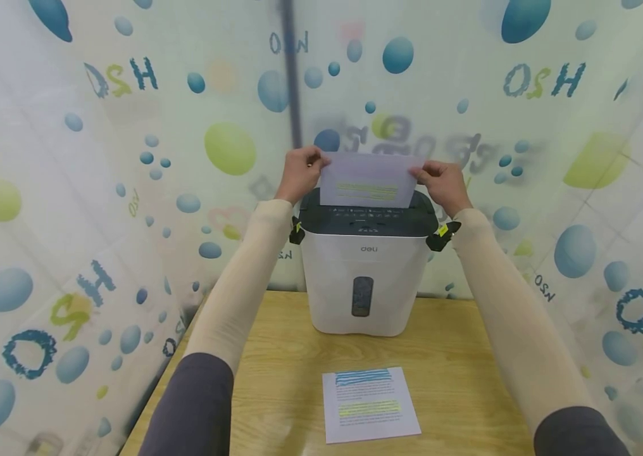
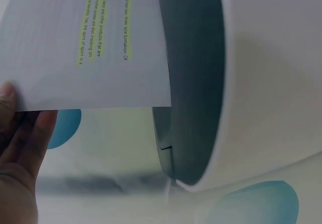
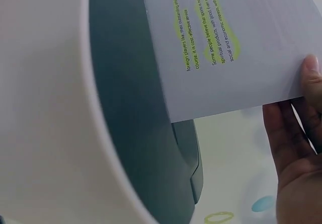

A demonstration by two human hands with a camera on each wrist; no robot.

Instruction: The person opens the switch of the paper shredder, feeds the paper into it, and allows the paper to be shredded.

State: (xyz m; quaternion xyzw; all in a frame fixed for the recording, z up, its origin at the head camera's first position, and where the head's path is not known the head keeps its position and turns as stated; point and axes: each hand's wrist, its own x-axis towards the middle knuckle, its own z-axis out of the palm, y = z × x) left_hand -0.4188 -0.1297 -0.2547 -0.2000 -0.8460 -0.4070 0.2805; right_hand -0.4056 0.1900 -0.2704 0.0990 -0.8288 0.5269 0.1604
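Note:
A sheet of paper (image 1: 366,177) with yellow-highlighted lines stands upright, its lower edge at the dark top of a white paper shredder (image 1: 335,278). My left hand (image 1: 300,172) pinches the sheet's upper left corner between thumb and fingers. At the opposite upper corner, my right hand (image 1: 443,183) pinches it the same way. Both wrist views show the printed sheet, (image 2: 95,48) in the left and the highlighted paper (image 3: 221,53) in the right, reaching down to the shredder's dark lid (image 3: 126,83). Whether its edge is inside the slot is hard to tell.
A second printed sheet (image 1: 369,415) with blue and yellow highlighting lies on the wooden table (image 1: 276,361) in front of the shredder. Behind and on both sides hangs a patterned curtain (image 1: 230,76) with blue and green dots.

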